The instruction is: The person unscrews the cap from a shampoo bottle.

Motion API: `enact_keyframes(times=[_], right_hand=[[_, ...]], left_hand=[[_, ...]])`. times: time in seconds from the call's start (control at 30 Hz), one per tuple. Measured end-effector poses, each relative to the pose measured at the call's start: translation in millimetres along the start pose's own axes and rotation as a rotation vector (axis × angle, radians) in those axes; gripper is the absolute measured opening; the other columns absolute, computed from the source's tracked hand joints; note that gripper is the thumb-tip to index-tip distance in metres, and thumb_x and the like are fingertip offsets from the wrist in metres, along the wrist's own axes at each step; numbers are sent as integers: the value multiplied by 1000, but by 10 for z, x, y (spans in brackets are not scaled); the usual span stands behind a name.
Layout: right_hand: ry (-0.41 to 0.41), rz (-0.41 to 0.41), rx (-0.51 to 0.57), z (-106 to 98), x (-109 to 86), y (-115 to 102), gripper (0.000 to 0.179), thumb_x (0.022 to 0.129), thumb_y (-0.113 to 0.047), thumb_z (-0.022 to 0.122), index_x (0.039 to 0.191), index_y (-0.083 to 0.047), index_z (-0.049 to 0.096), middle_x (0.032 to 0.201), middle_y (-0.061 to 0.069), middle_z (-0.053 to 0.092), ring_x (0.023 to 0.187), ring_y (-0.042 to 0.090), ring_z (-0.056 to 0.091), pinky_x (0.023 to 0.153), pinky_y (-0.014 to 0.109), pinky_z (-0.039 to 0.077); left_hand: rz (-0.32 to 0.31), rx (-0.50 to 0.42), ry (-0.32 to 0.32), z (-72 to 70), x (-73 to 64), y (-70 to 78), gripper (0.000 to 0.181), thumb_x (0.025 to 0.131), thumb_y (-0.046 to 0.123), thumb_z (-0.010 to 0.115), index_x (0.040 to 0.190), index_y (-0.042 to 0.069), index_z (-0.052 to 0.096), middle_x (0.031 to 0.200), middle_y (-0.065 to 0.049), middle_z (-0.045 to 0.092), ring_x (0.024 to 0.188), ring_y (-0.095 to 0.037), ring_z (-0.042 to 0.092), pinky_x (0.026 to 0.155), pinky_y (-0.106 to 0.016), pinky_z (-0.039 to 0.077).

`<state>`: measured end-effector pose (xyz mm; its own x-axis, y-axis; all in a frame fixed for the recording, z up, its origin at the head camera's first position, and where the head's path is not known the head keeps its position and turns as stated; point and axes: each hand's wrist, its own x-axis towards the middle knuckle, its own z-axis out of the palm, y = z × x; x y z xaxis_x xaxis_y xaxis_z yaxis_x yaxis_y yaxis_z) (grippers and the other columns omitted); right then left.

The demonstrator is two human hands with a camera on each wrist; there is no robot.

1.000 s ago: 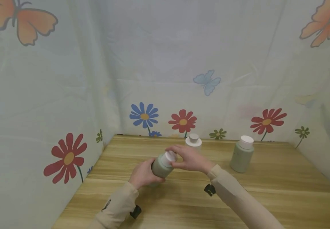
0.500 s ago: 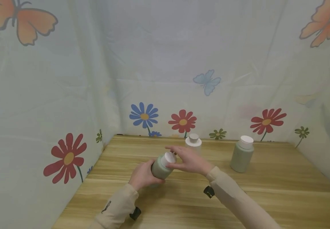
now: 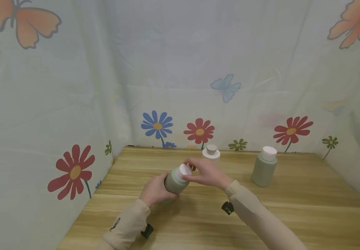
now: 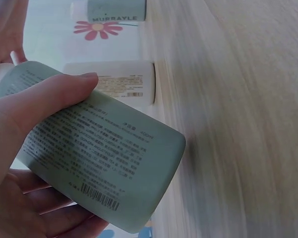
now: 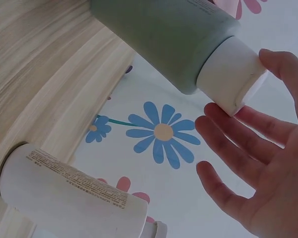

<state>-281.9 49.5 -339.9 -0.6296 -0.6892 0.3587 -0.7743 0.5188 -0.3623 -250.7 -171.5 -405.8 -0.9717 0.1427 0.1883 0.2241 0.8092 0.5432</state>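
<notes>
Near: the bottle (image 3: 176, 182) is gripped by the left hand (image 3: 156, 191), fingers wrapped round its body. In the left wrist view the thumb is laid across the printed label (image 4: 89, 153). The bottle is held tilted, neck toward the right hand (image 3: 209, 172), above the table (image 3: 195, 222).

The cap (image 3: 184, 171) is seated on the bottle; no gap at the shoulder is visible. It is pinched lightly by the right hand: the thumb is set at one edge, fingertips at the opposite side, the remaining fingers held off it. A thin seam near the cap's top is noted in the right wrist view.

Change: small. Compared with one second ago, the right thumb and fingertips are shifted slightly along the cap, and more of its top face is exposed. The left grip and the bottle's tilt are essentially unaltered. The slight drift of the background is attributed to head motion.

Judgement: the hold on the cap is being readjusted while the bottle is steadied; whether any turning or loosening is achieved cannot be told.

Farther back: a green bottle (image 3: 263, 170) is stood upright, capped, to the right. A white bottle (image 3: 211, 155) is partly hidden behind the right hand. Far: a printed curtain (image 3: 180, 52) is hung behind the table.
</notes>
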Motion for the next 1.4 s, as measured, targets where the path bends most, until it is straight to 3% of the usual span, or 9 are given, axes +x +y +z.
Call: enact_keyframes(times=[0.23,0.5,0.7,0.87,1.0,1.4], right_hand=[[-4,-60,-66,-44,-18,-16,43,84,-28,74,123,-13,60,114,1,68,98,14,63,84,31,54],[-55,-22,-44,-49,-30,-16,50,85,-26,73,131,-13,57,123,3,66,105,15,62,90,35,53],[-18,9,15,-39,-44,-4,58,86,-39,71,133,-11,55,114,-1,68,99,11,62,84,29,52],[48,11,37,-30,-35,21,41,84,-41,73,116,-16,64,99,-6,69,87,9,60,75,23,51],[56,15,38,-47,-34,33,32,83,-40,75,105,-19,67,88,-9,66,81,10,58,70,25,50],[20,-33,-41,-78,-33,-29,41,83,-34,74,117,-13,65,106,-2,70,91,15,63,79,26,52]], left_hand=[[6,-1,8,-18,-11,22,79,60,39,90,126,9,57,113,-9,69,97,-24,65,85,-46,52],[2,11,2,10,-17,8,80,60,39,90,126,8,58,112,-9,70,95,-23,66,83,-45,53],[4,8,-5,35,-9,14,78,59,41,89,123,8,59,109,-8,70,93,-21,66,81,-43,53],[4,-13,-13,19,-2,49,79,60,40,89,125,8,58,111,-8,70,95,-21,66,82,-44,53],[17,-4,-15,14,5,70,80,60,40,90,126,9,58,112,-8,69,96,-22,66,83,-44,53],[22,13,-20,12,-22,70,80,59,39,90,127,10,58,112,-7,69,96,-21,65,83,-43,53]])
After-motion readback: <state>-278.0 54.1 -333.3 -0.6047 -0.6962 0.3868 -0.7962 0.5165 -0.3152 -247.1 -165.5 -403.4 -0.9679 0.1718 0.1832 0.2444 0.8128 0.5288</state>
